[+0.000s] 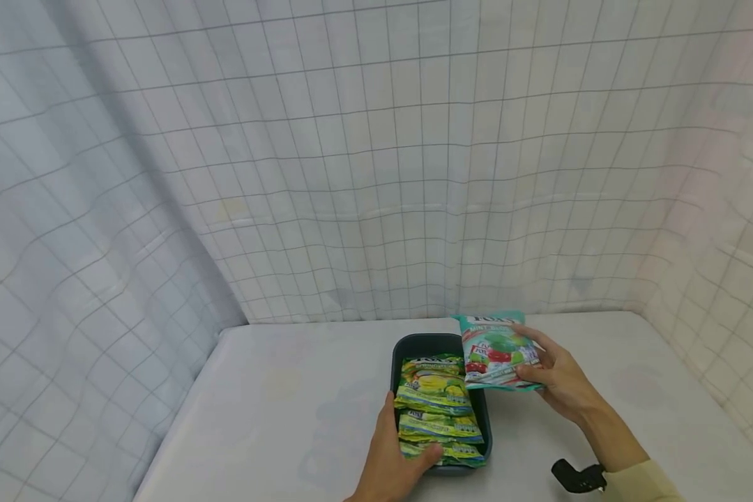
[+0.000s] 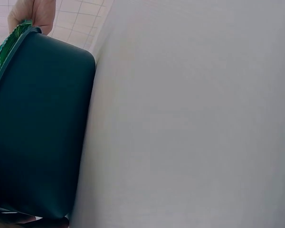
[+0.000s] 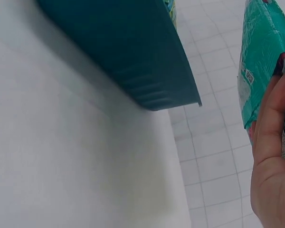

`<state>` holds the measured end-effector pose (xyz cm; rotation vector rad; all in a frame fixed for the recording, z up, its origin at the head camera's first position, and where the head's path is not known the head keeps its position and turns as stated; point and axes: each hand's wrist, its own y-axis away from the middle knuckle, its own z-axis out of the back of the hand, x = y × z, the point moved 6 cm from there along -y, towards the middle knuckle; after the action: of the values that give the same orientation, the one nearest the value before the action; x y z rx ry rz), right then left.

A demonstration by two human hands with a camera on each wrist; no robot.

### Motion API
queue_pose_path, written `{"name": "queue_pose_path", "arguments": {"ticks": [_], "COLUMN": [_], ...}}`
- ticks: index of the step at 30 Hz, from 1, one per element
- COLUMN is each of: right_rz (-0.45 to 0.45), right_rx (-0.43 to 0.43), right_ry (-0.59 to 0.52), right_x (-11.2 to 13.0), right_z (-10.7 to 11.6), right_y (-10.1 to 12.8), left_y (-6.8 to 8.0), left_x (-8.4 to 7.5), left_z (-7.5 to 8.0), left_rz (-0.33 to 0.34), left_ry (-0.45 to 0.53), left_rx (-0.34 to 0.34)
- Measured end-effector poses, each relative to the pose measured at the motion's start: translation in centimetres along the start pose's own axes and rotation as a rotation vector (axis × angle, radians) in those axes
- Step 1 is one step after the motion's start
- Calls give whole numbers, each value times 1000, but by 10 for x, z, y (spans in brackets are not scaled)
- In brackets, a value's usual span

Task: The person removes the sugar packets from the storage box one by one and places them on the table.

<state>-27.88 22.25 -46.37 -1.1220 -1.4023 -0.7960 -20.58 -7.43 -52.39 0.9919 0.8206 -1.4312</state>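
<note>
A dark teal plastic bin [image 1: 488, 425] stands on the table with several green and yellow candy bags [image 1: 436, 390] lying in a row inside it. My left hand [image 1: 392, 453] holds the bin at its near left side, fingers along the rim and thumb over the nearest bags. Above the bin's far right edge, my right hand [image 1: 561, 380] grips a teal candy bag [image 1: 496, 352] with red and green fruit printed on it, thumb on the front. In the right wrist view the teal bag [image 3: 263, 61] hangs apart from the bin wall [image 3: 133, 52].
The white table [image 1: 288, 404] stretches out on both sides of the bin. White grid-patterned curtains [image 1: 414, 174] enclose it at the back and sides. A black wrist device [image 1: 577, 477] sits by the right sleeve [image 1: 640, 482].
</note>
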Motion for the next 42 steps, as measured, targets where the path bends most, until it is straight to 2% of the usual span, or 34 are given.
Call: {"name": "queue_pose_path", "arguments": {"ticks": [19, 32, 39, 42], "right_rz": [-92, -179, -255, -280], "right_rx": [-120, -154, -189, -180], "right_ry": [35, 66, 167, 127], "right_x": [-21, -42, -54, -60], "right_z": [31, 45, 49, 49], "right_y": [9, 16, 17, 18], "left_y": [-2, -2, -2, -1], "left_x": [-3, -2, -1, 0], "left_z": [2, 3, 3, 2], "left_rz": [-17, 10, 25, 43], "left_ry": [-20, -31, -23, -28], "left_rx": [1, 10, 10, 8]}}
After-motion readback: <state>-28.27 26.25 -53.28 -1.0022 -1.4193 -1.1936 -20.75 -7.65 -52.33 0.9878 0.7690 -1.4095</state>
